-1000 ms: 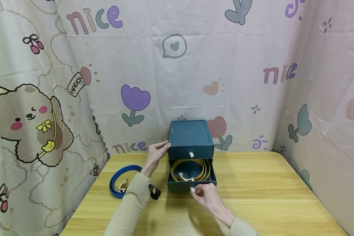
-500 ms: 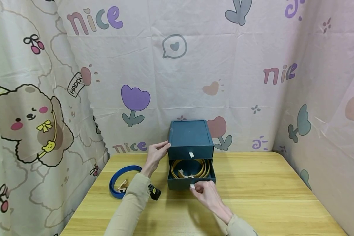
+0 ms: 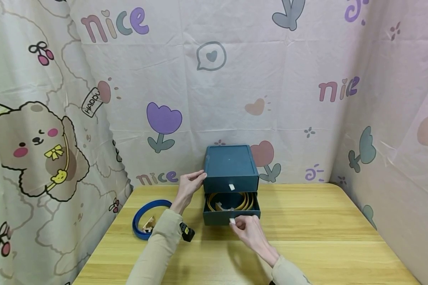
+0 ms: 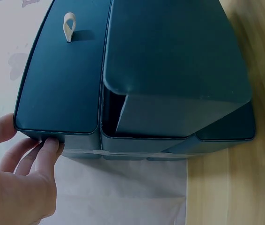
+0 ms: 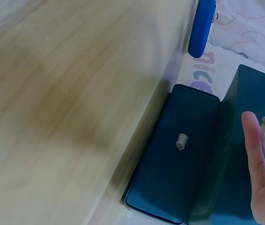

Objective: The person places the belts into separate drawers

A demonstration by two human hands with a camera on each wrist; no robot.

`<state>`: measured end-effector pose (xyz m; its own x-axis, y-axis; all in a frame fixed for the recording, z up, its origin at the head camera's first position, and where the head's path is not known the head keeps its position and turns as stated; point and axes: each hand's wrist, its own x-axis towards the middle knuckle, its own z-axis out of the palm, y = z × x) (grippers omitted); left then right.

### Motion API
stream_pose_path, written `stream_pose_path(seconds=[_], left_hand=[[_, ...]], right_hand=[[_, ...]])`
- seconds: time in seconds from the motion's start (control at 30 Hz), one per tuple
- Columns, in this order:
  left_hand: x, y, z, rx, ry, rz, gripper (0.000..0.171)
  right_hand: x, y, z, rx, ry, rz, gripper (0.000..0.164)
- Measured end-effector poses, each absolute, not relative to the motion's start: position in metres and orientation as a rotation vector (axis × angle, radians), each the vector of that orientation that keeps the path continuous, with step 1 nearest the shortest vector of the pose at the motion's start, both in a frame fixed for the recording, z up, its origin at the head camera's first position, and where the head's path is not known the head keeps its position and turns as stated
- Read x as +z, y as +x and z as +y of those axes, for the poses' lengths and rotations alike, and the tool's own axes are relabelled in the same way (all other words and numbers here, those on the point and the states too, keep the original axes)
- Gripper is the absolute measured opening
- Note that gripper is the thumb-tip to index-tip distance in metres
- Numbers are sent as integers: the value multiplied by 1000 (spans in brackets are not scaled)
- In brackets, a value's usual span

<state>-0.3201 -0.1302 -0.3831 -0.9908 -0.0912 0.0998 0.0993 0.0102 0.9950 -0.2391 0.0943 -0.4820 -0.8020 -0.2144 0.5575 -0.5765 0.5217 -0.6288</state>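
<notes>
Here, right hand (image 3: 249,230) pinches white looped tab (image 3: 232,221) of teal cardboard-looking drawer (image 3: 215,219), partway out below boxy teal cabinet top (image 3: 230,158); left hand (image 3: 188,186), fingers unwrapped, braces cabinet's side. Best slide drawer square, level, coiled yellow strap (image 3: 251,201) below rim.

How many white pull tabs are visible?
2: upper tab on the closed drawer, lower tab on the open drawer, pinched by the right hand; others may be hidden below.
</notes>
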Motion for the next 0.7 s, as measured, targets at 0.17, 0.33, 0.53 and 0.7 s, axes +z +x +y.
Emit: stream_pose_path(seconds=[0.17,0.33,0.53,0.7], left_hand=[[-382,-320,-131,-2102,-14,-2148,38],[-382,-320,-130,-2113,-8,-2145,37],[-382,-320,-130,-2107,-15,-2155,38],[-382,-319,-130,-2115,-13,-2149,38]], right_hand=[[-482,-241,94,1221,619,-2379,14],[-483,-244,93,1221,609,-2379,13],[-483,-247,93,1213,595,-2367,14],[-482,-249,92,1218,585,-2358,17]])
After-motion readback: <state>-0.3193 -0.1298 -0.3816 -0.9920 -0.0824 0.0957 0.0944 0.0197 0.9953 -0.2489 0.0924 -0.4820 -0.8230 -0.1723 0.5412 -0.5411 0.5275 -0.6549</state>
